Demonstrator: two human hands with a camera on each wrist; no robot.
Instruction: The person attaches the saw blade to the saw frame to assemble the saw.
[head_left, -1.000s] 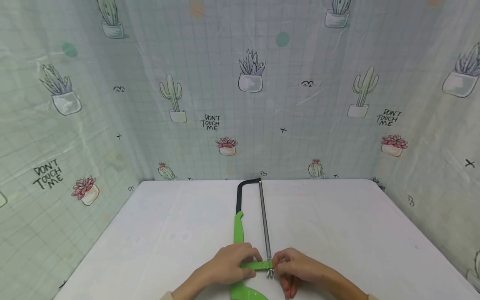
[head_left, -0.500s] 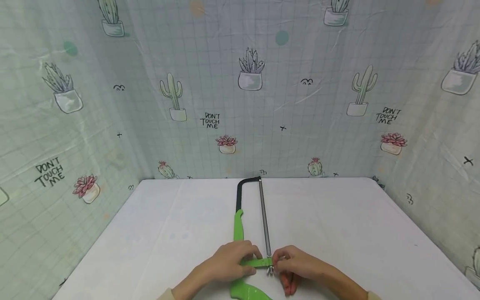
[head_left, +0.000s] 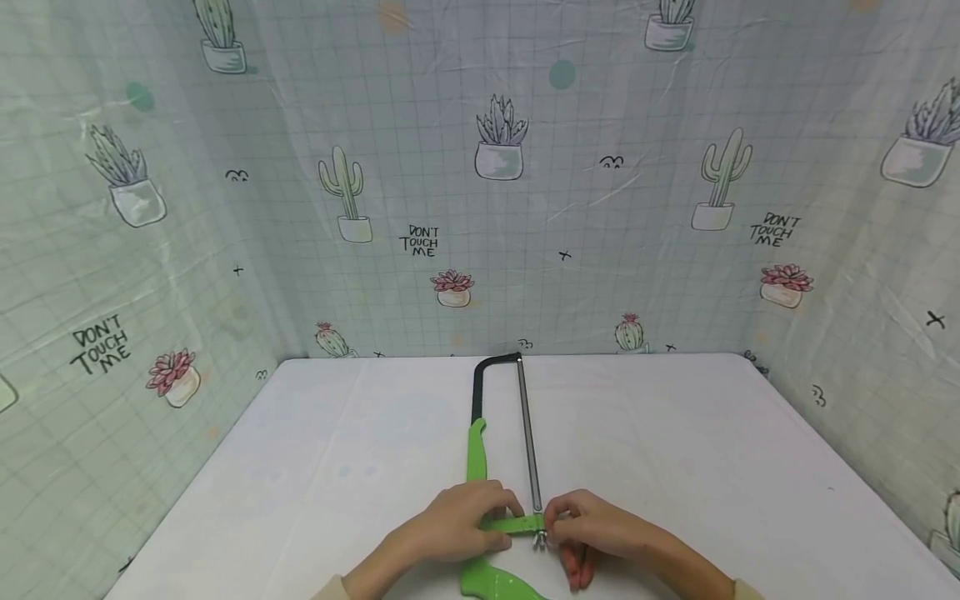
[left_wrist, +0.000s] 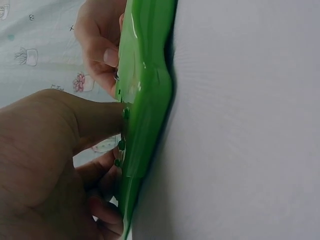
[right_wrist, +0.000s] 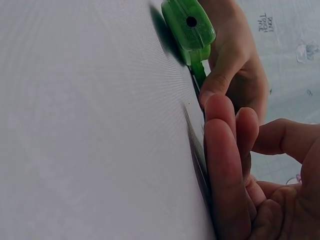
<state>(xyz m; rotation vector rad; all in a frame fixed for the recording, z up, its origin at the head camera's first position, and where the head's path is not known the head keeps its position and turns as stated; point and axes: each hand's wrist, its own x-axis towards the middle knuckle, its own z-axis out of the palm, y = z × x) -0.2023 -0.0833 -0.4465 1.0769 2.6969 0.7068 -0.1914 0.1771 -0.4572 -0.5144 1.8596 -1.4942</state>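
Note:
A hacksaw (head_left: 477,458) with a green and black frame lies flat on the white table, its far end pointing away from me. Its grey blade (head_left: 529,442) runs along the right side, down to a green crosspiece (head_left: 517,525) with a silver wing nut (head_left: 540,541) below. My left hand (head_left: 461,523) grips the green frame where the crosspiece joins it, thumb on the near side. At the crosspiece's right end, my right hand (head_left: 592,529) pinches with thumb and forefinger, its other fingers down by the table. The green handle (right_wrist: 187,30) shows end-on in the right wrist view.
The white table (head_left: 675,442) reaches back to a hanging cloth (head_left: 600,292) printed with potted cacti, which also closes in both sides. In the head view, the handle's near end runs past the bottom edge.
Both hands stay at the same places on the hacksaw, and the saw has not moved on the table. Only the head view has shifted slightly.

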